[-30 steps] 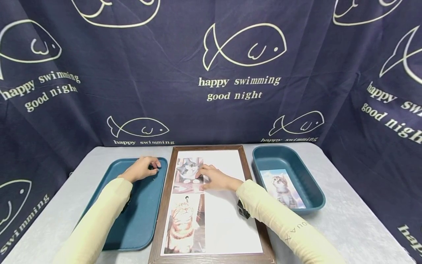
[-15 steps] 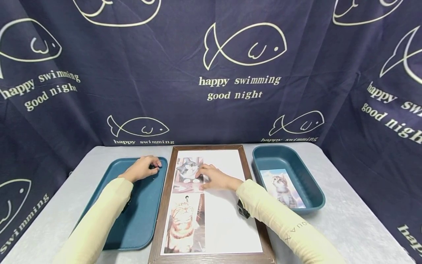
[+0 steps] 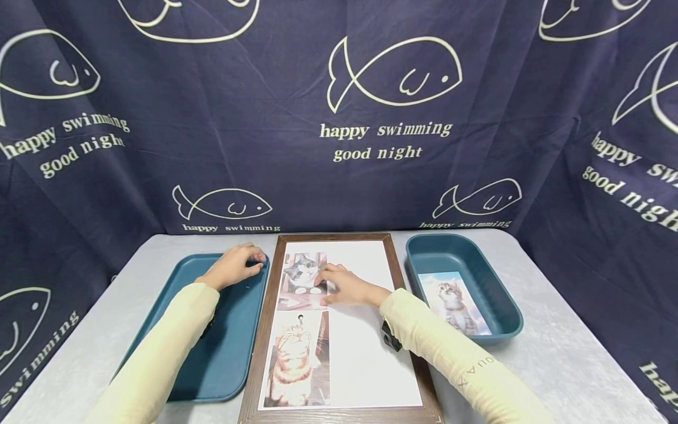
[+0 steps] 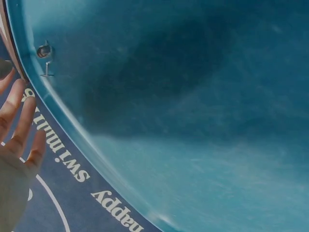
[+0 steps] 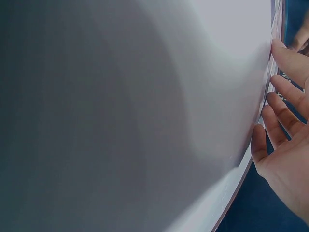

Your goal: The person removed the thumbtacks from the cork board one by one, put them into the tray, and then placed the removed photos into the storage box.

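On the dark blue curtain (image 3: 296,135) I can read "happy swimming" over "good night" in pale letters — the middle block in full, another farther left. The right-hand block runs off my picture's edge, and lower down two smaller lines say only "happy swimming". My left wrist view shows that phrase tilted and inverted. The right sleeve (image 3: 455,359) bears small letters, apparently "OUAX" — slanted, uncertain.
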